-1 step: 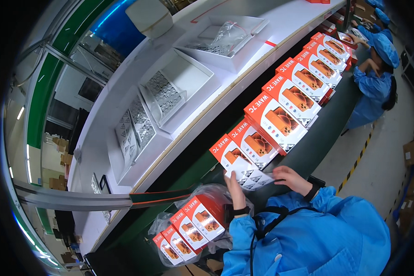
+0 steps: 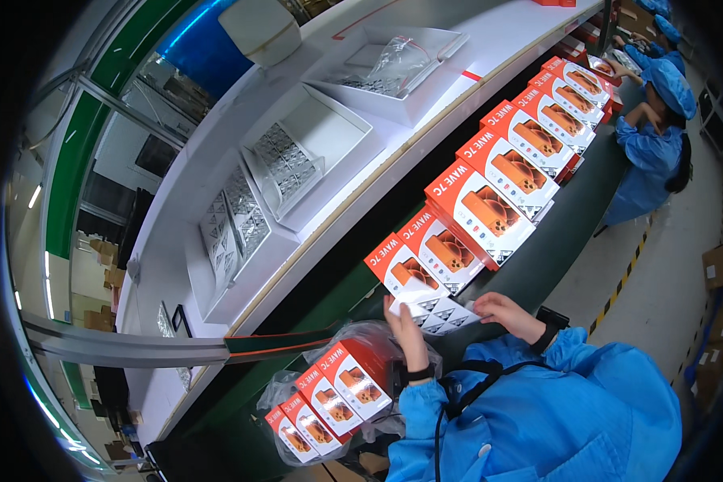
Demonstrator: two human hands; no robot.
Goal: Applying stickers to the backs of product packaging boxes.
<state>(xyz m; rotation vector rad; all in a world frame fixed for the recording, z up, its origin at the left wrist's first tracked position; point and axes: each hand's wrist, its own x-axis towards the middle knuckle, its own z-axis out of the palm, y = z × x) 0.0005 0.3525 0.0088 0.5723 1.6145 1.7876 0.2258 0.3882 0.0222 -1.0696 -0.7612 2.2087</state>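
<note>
A white sheet printed with black-and-silver triangular patterns (image 2: 443,315) lies over the lower end of the nearest red-and-white phone box (image 2: 400,265). At its left edge, my left hand (image 2: 407,333) holds it with thumb and fingers. My right hand (image 2: 508,313) pinches its right corner, fingertips pressed together. Further boxes (image 2: 482,210) of the same kind run away from me in overlapping stacks on the dark green conveyor belt (image 2: 530,253). Similar patterned sheets lie on the lower ends of some of them.
Left of my arm, several boxes (image 2: 333,394) sit in a clear plastic bag (image 2: 384,333). White trays (image 2: 329,120) with patterned sheets stand on the white shelf (image 2: 410,153) beyond the belt. A metal rail (image 2: 136,347) crosses at left. A co-worker in blue (image 2: 647,157) sits farther along the belt.
The sheet has turned flatter, so more of its pattern faces up. My left hand has shifted slightly left and up; my right hand stays at the right corner.
</note>
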